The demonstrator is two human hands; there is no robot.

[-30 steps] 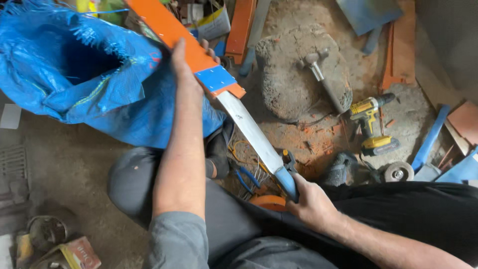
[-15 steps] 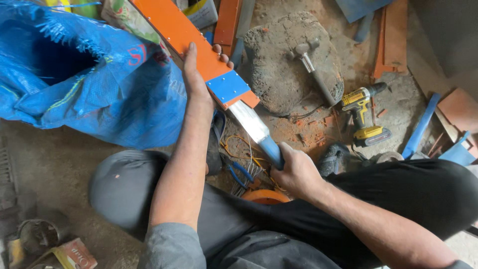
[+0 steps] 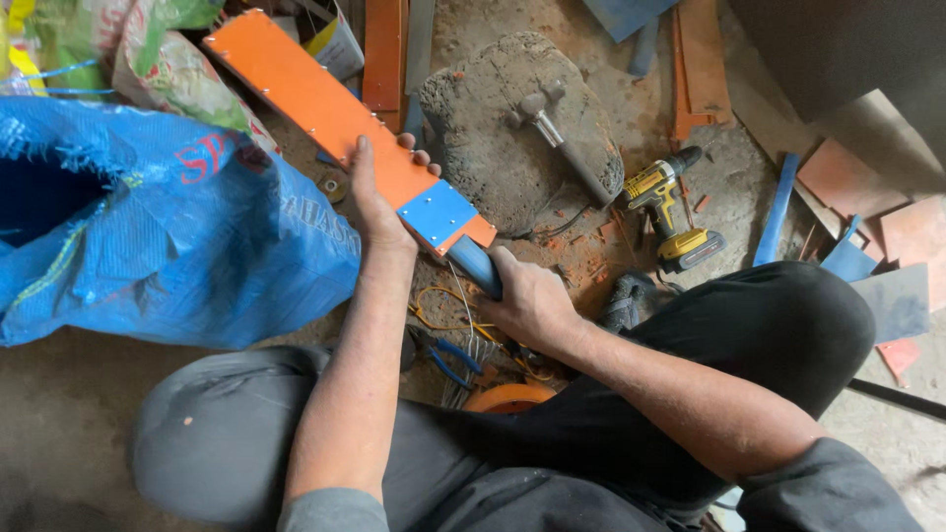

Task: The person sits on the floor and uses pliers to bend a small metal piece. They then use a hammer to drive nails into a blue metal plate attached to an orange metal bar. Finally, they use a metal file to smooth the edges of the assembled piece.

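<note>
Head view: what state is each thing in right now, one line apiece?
Orange sheath: gripped by left hand, blade fully inside.
Blue handle: gripped by right hand, butted against the sheath mouth.
Hammer: lying untouched on the stone.
Cordless drill: lying on its side.
Blue sack: slumped, mouth open.

— What's the floor like?
— Bare dirt floor [image 3: 69,414], dusty and littered with red chips. A rough grey stone [image 3: 503,128] sits on it with a hammer [image 3: 557,138] lying on top.
— And around it?
— A blue woven sack [image 3: 177,246] on the left, a yellow drill [image 3: 670,202] by the stone, and orange and blue offcuts [image 3: 857,187] scattered right. Soft daylight.
</note>
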